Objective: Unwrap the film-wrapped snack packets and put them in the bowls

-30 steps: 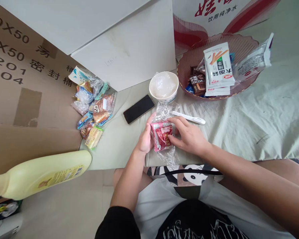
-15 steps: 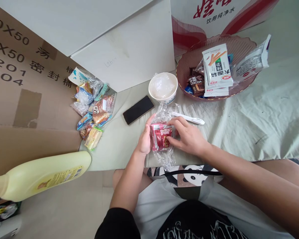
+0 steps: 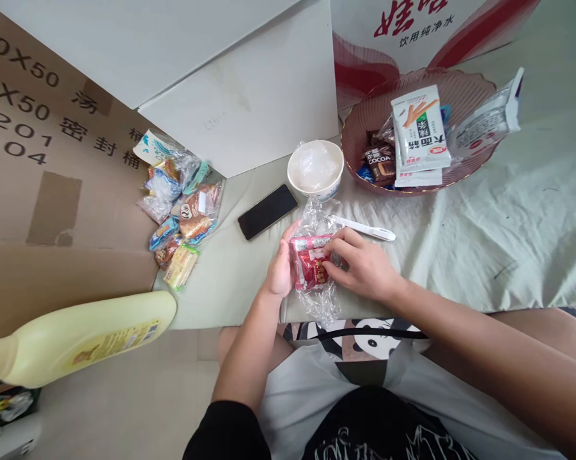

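Observation:
Red and pink snack packets [image 3: 311, 263] lie on a sheet of clear plastic film [image 3: 323, 305] close to the table's front edge. My left hand [image 3: 281, 265] cups the film and packets from the left side, its fingers partly hidden behind them. From the right, my right hand [image 3: 359, 262] has its fingers bent, with thumb and fingertips at the packets' right edge. A white pen-like stick [image 3: 369, 230] lies just beyond my right hand. Behind the film stands a white bowl [image 3: 315, 169] with clear plastic in it, and a black phone [image 3: 267, 211] lies to its left.
A pink ribbed glass bowl [image 3: 474, 167] holds several snack packets at the back right. More wrapped snacks [image 3: 196, 214] are heaped at left beside a cardboard box [image 3: 100, 211]. White boxes [image 3: 268, 96] stand behind. A yellow bottle [image 3: 91, 332] juts in at lower left.
The fingers of my right hand have bent in a little at the packets' right edge. My left hand keeps its hold, and the packets have barely shifted.

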Action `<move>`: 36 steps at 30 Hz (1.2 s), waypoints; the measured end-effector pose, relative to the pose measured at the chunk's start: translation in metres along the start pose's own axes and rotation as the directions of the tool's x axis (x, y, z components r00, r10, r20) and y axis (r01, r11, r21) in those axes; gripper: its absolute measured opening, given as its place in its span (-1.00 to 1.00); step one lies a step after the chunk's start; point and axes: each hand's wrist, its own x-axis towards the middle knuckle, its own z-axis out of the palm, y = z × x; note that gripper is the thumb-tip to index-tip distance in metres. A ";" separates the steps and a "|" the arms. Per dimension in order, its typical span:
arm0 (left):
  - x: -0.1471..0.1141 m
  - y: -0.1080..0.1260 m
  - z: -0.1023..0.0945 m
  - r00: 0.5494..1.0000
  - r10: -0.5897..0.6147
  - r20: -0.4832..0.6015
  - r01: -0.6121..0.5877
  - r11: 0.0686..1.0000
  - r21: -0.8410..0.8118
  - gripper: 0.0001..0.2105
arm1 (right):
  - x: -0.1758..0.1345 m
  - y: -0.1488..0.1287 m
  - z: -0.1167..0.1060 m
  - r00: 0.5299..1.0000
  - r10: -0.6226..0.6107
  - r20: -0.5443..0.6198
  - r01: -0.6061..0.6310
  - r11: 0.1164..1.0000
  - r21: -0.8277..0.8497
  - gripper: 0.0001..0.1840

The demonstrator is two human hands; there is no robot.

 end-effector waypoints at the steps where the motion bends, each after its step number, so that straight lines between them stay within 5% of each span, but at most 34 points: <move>1: 0.000 0.000 0.000 1.000 0.000 -0.004 0.000 1.000 0.009 -0.46 | 0.000 0.000 0.000 1.000 -0.005 -0.025 0.004 1.000 -0.013 -0.85; 9: 0.000 0.000 -0.001 0.999 -0.035 -0.015 0.035 0.999 0.032 -0.49 | -0.001 0.001 0.002 0.997 -0.078 0.019 0.079 0.997 -0.012 -0.81; 17: 0.001 0.003 0.002 0.997 -0.059 -0.050 0.058 0.998 -0.017 -0.56 | -0.002 0.000 0.002 0.989 0.130 -0.066 -0.140 0.973 -0.183 -0.77; 24: 0.000 0.002 -0.002 0.999 -0.041 -0.026 0.043 0.997 0.062 -0.55 | -0.001 -0.002 -0.002 0.997 0.038 0.062 -0.023 0.974 -0.226 -0.69; 36: 0.003 0.002 -0.005 0.999 -0.027 -0.029 0.028 0.999 0.035 -0.59 | 0.004 -0.004 -0.005 0.958 0.273 0.086 -0.251 0.945 -0.211 -0.69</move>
